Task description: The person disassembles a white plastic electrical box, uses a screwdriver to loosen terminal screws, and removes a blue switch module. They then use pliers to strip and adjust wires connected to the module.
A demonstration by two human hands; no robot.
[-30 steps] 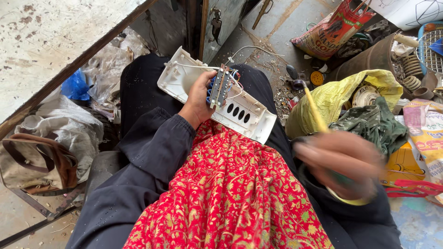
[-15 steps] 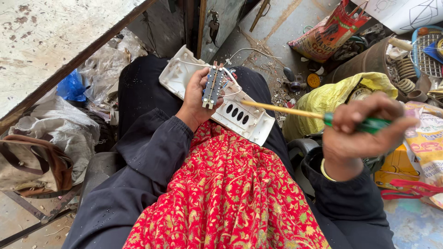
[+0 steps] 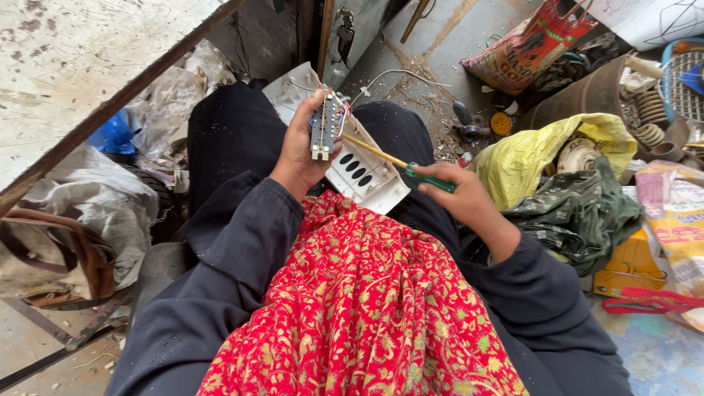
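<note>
White plastic switch panel (image 3: 363, 172) lies across the lap, its long edge running toward 5 o'clock. Left hand (image 3: 302, 150) is wrapped tight around a small grey wired switch block (image 3: 325, 128) above it; right hand (image 3: 463, 199) pinches a green-handled screwdriver (image 3: 400, 163), tip at the block. Printed red sack (image 3: 529, 45) sits at 1 o'clock, yellow bag (image 3: 528, 150) at 3, so elbow room's tight on that side.

Swung the right hand (image 3: 469, 202) in from out at the side, bringing the green-handled, yellow-shafted screwdriver (image 3: 400, 161) tip-first against the small grey wired terminal block (image 3: 325, 126). Lifted that block higher in the left hand (image 3: 302, 150), above the white plastic panel (image 3: 363, 176).
</note>
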